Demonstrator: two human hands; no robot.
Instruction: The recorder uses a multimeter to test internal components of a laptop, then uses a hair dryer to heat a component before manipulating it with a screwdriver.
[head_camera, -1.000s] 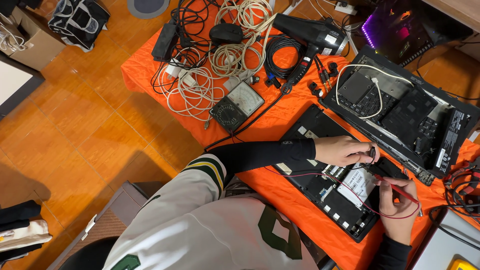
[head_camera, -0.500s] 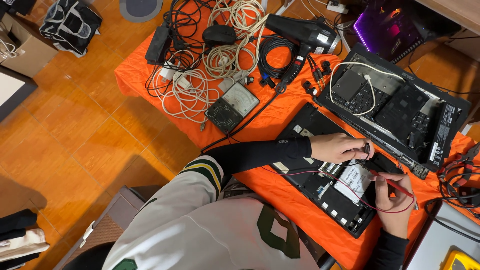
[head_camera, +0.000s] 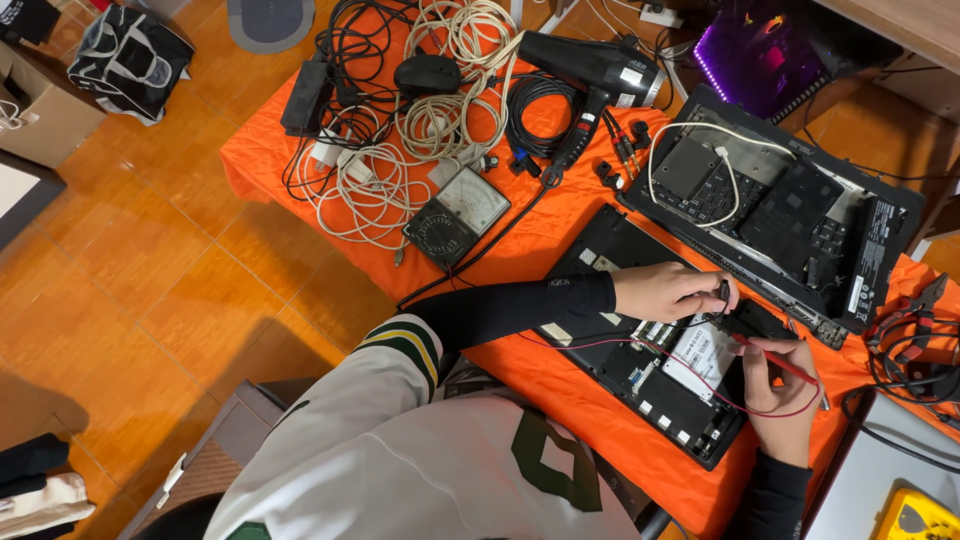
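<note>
Hands barely shifted, the left hand (head_camera: 668, 292) pinches a black probe (head_camera: 722, 292) and the right hand (head_camera: 778, 385) grips a red probe (head_camera: 775, 358) on the opened laptop (head_camera: 620, 355), testing under way.

yellow meter (head_camera: 915, 517) cut off (lower right)

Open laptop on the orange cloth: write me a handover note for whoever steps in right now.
Left hand: fingers pinch the black probe, tip at the open laptop internals.
Right hand: holds the red probe just beside it.
Analog meter lies further up the orange cloth.
Done: laptop opened, both probes in hand.
Left: probe contact and meter reading cannot be told.
</note>
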